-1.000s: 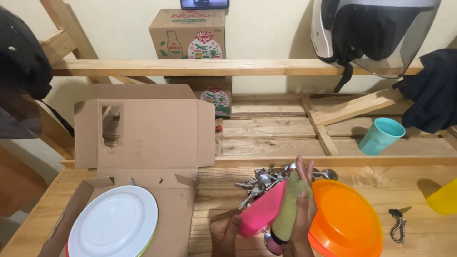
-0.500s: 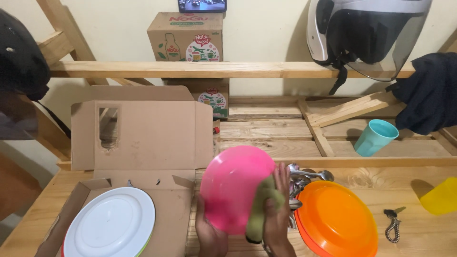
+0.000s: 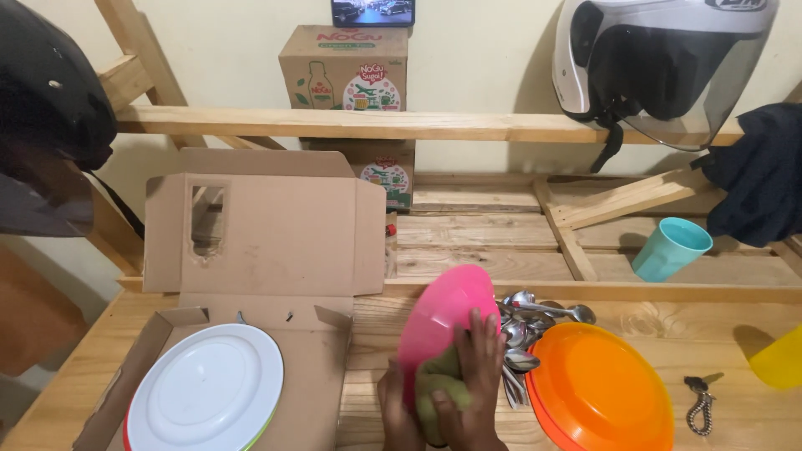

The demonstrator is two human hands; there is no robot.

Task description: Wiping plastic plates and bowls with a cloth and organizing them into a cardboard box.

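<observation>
A pink plastic plate stands tilted up on its edge over the wooden table. My left hand grips its lower edge from below and behind. My right hand presses a green cloth against the plate's face. A pile of metal spoons lies just right of the plate. An orange plate sits upside down to the right of the spoons.
A white plate lies on a flattened cardboard box at the left. A teal cup and a yellow cup are at the right, keys near the front. Helmets hang above the shelf.
The pink plate has turned from edge-on to face-on, then dropped lower. My right hand with the cloth has slid down across its face.
</observation>
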